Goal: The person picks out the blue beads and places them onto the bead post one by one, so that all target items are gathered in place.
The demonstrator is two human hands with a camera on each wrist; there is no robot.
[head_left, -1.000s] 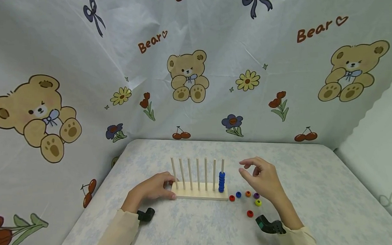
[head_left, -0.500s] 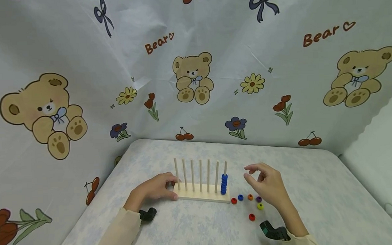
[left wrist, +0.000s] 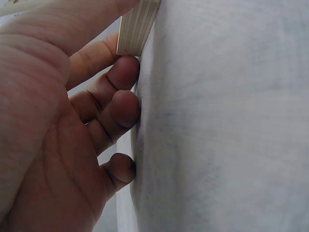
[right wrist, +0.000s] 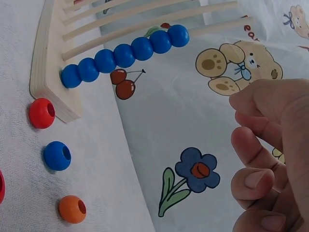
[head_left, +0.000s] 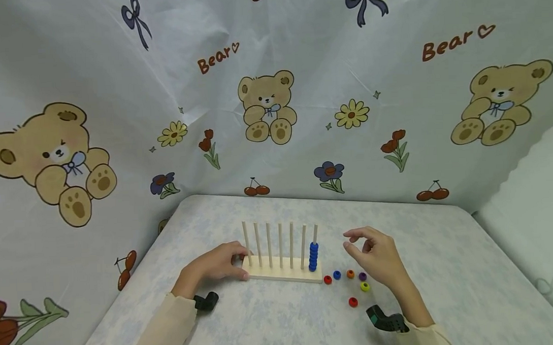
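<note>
A wooden peg stand (head_left: pixel 280 273) with a row of upright pegs sits on the table. My left hand (head_left: pixel 217 262) grips its left end, thumb at the front; in the left wrist view the other fingers are curled beside the base's end (left wrist: pixel 137 31). Blue beads (head_left: pixel 313 257) are stacked on the rightmost peg, whose tip sticks out above them. Right of the stand, my right hand (head_left: pixel 376 256) hovers over the table with its fingers loosely bent. The right wrist view shows nothing between thumb and fingers.
Loose beads lie right of the stand: a red bead (head_left: pixel 328 280), a blue bead (head_left: pixel 337 275), an orange bead (head_left: pixel 350 274), a purple bead (head_left: pixel 362 276), a yellow bead (head_left: pixel 365 286) and another red bead (head_left: pixel 352 302). A patterned cloth (head_left: pixel 303 156) hangs behind the table.
My right hand has shifted slightly right and nearer to me. The left hand, the stand and the beads have stayed put; the head view swayed a little and came back.
</note>
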